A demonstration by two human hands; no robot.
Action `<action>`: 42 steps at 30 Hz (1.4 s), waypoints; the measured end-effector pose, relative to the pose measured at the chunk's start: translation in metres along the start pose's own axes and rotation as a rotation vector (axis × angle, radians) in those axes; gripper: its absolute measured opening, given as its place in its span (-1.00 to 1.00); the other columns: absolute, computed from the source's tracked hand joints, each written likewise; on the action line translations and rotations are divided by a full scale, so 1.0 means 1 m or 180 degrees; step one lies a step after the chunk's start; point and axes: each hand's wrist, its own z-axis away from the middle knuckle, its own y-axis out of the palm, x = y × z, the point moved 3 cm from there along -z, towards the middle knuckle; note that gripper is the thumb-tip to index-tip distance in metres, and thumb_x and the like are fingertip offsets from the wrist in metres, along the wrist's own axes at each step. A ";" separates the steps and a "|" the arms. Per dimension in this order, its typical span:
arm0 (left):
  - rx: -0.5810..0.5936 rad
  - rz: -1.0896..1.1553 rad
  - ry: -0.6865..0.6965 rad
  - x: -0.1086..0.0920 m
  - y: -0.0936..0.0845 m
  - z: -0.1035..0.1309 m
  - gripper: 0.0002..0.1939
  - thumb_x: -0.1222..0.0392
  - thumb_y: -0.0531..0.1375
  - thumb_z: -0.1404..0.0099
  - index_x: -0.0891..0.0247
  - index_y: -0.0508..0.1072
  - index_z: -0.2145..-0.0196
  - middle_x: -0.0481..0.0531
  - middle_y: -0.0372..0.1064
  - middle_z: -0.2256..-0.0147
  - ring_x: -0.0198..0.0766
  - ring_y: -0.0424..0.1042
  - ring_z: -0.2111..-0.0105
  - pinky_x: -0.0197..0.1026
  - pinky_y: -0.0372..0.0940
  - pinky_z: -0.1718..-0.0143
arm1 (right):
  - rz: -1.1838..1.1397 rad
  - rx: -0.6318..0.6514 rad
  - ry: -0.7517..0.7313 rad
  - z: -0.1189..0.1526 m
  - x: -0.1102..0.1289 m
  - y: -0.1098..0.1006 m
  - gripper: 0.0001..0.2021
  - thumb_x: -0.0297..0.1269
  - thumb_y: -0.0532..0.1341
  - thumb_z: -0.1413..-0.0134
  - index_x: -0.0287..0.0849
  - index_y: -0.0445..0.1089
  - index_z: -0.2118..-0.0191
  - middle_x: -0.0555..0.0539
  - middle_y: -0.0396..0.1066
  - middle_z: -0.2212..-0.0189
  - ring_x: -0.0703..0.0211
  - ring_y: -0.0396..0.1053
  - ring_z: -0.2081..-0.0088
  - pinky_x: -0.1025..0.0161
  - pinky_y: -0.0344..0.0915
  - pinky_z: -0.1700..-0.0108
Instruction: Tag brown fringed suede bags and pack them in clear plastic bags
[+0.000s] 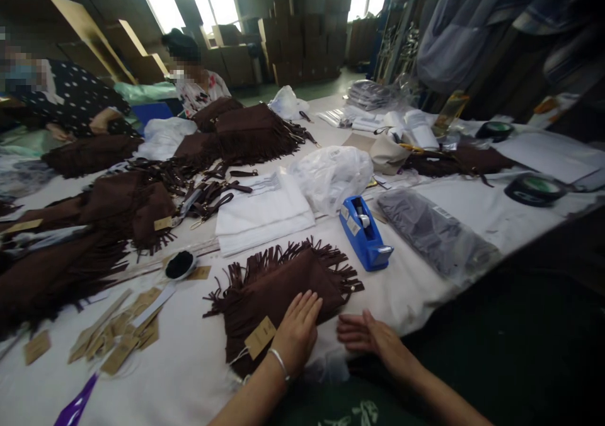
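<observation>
Dark brown soft fringed bag [283,281], lying flat on the white-covered table [189,344], to the left of and nearer than the blue plastic tape dispenser [367,244]. Laid on top of this bag, left-near of the dispenser: left hand [299,331], grip flat, fingers stretched out together, closed around nothing; at its wrist, a thin silver bracelet [280,363]. Just beside the hand, further left of the dispenser, a tan card hang tag [259,336] on white string. On the near side of the dispenser, apart from the bag: right hand [378,341], grip loosely wide, nothing visible in it. Just behind the dispenser, a crumpled clear plastic bundle [333,177]; behind and to its left, folded white sheets [265,215]. Right of the dispenser, a flat dark grey item in clear plastic [435,234]. Well left of the dispenser, a small white bowl [188,275] with black contents and, nearer, a loose pile of tan card tags [123,331].
</observation>
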 end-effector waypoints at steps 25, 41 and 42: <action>-0.1811 0.1616 -0.3824 0.079 -0.103 0.122 -0.67 0.01 0.12 -0.23 0.18 0.41 0.10 0.06 0.45 0.18 -0.05 0.41 0.09 0.05 0.23 -0.08 | 0.4470 0.1175 -0.2019 -0.075 0.055 0.072 -0.31 0.06 0.08 -0.14 -0.17 -0.07 -0.29 -0.18 -0.20 -0.31 -0.02 -0.32 -0.32 -0.11 -0.31 -0.31; 0.0166 0.6415 -0.4043 0.168 -0.069 0.088 -0.57 -0.06 0.14 -0.28 0.42 0.40 0.13 0.20 0.49 0.20 -0.14 0.49 0.20 -0.15 0.34 0.08 | 0.0120 0.1455 0.1520 -0.165 0.097 0.058 -0.46 0.10 -0.03 -0.20 -0.35 0.38 0.15 -0.23 0.48 0.17 0.06 0.41 0.06 0.09 0.17 -0.14; 0.0241 0.6502 -0.4031 0.174 -0.066 0.079 -0.58 -0.06 0.14 -0.28 0.41 0.41 0.14 0.18 0.49 0.21 -0.15 0.49 0.20 -0.15 0.33 0.07 | 0.0140 0.1499 0.1580 -0.172 0.099 0.065 -0.45 0.10 -0.04 -0.20 -0.35 0.38 0.15 -0.22 0.48 0.18 0.07 0.41 0.06 0.11 0.16 -0.14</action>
